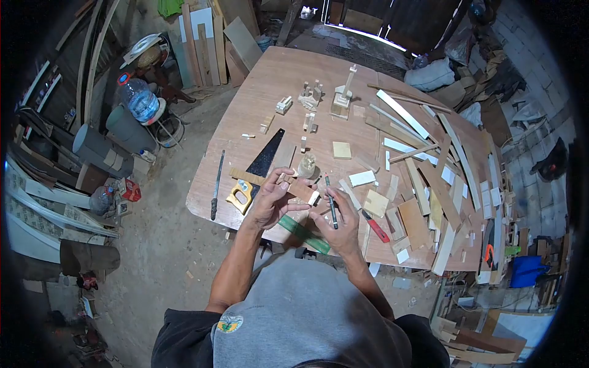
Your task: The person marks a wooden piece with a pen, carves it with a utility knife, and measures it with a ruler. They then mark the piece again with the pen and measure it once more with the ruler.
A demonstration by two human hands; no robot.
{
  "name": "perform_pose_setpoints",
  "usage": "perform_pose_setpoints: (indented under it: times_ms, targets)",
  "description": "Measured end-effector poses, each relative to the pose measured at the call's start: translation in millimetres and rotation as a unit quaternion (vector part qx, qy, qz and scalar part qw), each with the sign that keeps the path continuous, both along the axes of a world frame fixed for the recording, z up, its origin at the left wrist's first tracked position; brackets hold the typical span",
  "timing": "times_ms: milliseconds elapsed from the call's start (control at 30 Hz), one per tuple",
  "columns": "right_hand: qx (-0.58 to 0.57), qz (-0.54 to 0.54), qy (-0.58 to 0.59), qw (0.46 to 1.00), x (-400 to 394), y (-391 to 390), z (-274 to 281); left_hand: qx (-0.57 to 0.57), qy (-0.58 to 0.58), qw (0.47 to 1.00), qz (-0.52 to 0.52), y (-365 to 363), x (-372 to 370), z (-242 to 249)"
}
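Observation:
My left hand (pixel 270 199) is closed on a small wooden piece (pixel 299 191) with a pale block at its right end, held over the near edge of the table. Just right of it, my right hand (pixel 343 226) grips a dark pencil-like tool (pixel 333 213), which points up and away from me. Beyond the hands stands a jar (pixel 307 164). A handsaw with a yellow handle (pixel 240 195) lies left of my left hand. Below the wooden piece lies a green strip (pixel 304 233), partly hidden by my hands.
The wooden table (pixel 211 165) bears small block assemblies (pixel 310 95) at the back and many wood strips (pixel 417 113) on the right. A long file (pixel 218 184) lies at the left, a red-handled knife (pixel 377 228) at the right. A water bottle (pixel 142 103) stands left of the table.

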State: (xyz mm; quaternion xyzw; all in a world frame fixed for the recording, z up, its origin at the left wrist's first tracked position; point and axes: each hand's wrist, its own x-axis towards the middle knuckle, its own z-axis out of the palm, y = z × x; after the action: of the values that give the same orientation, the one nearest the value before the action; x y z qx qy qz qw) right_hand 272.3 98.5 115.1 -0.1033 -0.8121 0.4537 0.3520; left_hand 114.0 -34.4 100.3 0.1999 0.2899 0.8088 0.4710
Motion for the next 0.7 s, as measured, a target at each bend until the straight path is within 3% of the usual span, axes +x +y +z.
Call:
perform_pose_setpoints:
  times_ms: [700]
  targets:
    - [0.044,-0.018,0.021,0.999,22.1,29.1,-5.4,0.035,-0.094,0.995,0.004,21.9,43.7,2.6]
